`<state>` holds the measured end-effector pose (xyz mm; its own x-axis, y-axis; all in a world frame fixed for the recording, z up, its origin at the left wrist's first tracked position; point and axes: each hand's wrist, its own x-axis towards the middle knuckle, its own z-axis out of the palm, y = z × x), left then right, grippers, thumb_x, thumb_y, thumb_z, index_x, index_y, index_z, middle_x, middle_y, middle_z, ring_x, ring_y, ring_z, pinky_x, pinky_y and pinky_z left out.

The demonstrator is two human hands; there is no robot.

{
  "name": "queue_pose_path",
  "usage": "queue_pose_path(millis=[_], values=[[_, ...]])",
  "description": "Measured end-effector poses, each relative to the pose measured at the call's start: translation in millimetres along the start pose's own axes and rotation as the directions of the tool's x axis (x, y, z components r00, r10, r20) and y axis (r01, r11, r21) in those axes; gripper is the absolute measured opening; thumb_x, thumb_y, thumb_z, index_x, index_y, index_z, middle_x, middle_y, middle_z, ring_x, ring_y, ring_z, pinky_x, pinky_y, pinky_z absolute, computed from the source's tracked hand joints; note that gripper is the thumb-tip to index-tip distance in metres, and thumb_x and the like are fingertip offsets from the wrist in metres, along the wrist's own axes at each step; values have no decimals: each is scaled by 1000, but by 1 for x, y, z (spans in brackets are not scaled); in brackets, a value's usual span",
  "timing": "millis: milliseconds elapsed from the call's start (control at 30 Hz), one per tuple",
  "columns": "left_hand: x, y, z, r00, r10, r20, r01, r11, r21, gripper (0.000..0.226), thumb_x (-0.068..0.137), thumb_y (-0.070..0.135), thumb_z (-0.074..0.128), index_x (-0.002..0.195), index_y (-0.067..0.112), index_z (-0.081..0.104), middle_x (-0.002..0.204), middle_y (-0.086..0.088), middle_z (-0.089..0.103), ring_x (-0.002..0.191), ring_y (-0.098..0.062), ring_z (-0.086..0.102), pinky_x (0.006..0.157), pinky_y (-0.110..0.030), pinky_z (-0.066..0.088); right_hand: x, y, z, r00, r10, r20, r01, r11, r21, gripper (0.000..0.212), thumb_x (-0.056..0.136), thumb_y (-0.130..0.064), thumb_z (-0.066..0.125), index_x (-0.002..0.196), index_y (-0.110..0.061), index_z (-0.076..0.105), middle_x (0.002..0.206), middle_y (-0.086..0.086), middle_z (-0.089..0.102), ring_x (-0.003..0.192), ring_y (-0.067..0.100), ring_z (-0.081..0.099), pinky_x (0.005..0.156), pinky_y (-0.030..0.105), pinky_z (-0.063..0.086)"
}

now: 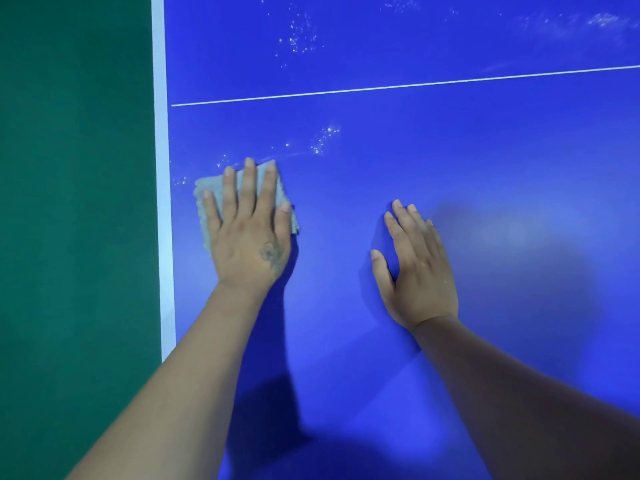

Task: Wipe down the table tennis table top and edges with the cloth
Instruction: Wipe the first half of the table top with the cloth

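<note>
Clearly the cloth (212,202) is soft, light: left hand (251,233) presses it flat-fingered at nine o'clock; right hand (415,268) rests spread, empty, on the desk (450,150).

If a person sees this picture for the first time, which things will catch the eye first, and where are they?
First, the left hand, fingers spread flat, presses a grey cloth onto the blue table near its white left edge. The right hand lies flat on the bare blue surface beside it. Shiny droplets glitter just beyond the cloth, with more past the thin white line.
</note>
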<state>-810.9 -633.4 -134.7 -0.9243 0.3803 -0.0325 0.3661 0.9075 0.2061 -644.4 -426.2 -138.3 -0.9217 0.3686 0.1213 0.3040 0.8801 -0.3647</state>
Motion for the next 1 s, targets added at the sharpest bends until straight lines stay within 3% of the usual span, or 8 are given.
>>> queue_pose_path(millis=[100,367,567,700,767,867,1000], values=[[-36,-4,-6,998,-47,32,46,999,15,63,114,50,19,172,30,7,179,1,9,166,-27,1,131,-61,4,1,0,-1,1000,9,17,-9,1000,5,58,107,-31,53,160,-7,46,174,2,32,164,20,21,133,48,22],[-63,32,-3,977,193,94,-194,981,2,64,113,43,27,172,22,12,179,-3,7,166,-29,0,130,-64,7,0,1,0,1000,-11,5,11,1000,-12,60,108,-29,53,161,-5,43,175,4,31,164,23,22,131,52,25],[-4,81,11,842,530,103,-531,847,-11,58,116,39,19,171,24,15,179,-1,12,166,-27,4,130,-61,11,0,2,-1,1000,-9,24,10,1000,-29,60,109,-31,53,161,-5,43,174,6,32,164,23,21,131,52,25],[51,111,21,746,657,110,-662,750,5,57,115,39,16,171,27,21,178,1,16,166,-27,9,131,-59,9,1,3,1,1000,-1,13,1,1000,-27,63,107,-30,55,161,-2,41,172,8,35,163,24,24,130,52,27],[79,118,22,748,651,130,-657,753,12,59,114,41,14,171,28,20,178,2,17,166,-26,9,131,-59,7,1,3,1,1000,2,16,-2,1000,-28,63,108,-31,54,162,-2,40,173,7,33,164,23,24,131,52,26],[121,110,17,814,558,160,-568,822,25,62,111,45,6,171,32,13,179,3,12,166,-27,6,131,-61,3,0,2,0,1000,3,29,-3,1000,-23,63,108,-30,53,163,-3,39,174,5,31,164,23,23,130,52,27],[150,57,7,953,274,130,-274,962,-17,64,109,49,6,171,34,9,180,3,8,166,-27,1,131,-62,0,0,2,-1,999,8,37,-8,1000,-15,62,109,-30,52,163,-3,38,174,4,31,164,22,22,131,52,26]])
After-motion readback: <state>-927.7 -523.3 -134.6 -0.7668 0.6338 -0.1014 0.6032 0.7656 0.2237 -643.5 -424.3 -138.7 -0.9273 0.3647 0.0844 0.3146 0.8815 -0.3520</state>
